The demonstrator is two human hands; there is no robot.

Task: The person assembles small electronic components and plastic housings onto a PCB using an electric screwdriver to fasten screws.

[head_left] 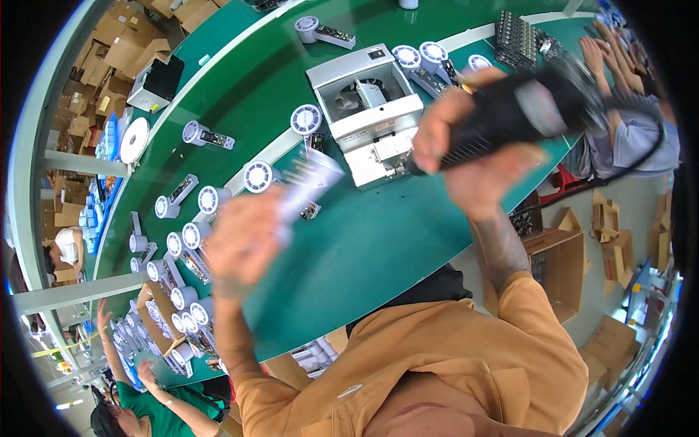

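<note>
My right hand is closed around a black electric screwdriver, its cord curving off to the right. The tool's tip lies close to the front of a grey metal screw feeder. Over the green bench, my left hand grips a pale lavender plastic piece, smeared by motion, so its exact shape is unclear. Just beyond that piece sits a handheld fan with a round head and exposed circuit board. Another fan lies by the left hand.
Many more fans crowd the left side of the green bench, some around a cardboard box. Dark circuit boards are stacked at the far right. Co-workers sit at both ends. An open carton stands at lower right.
</note>
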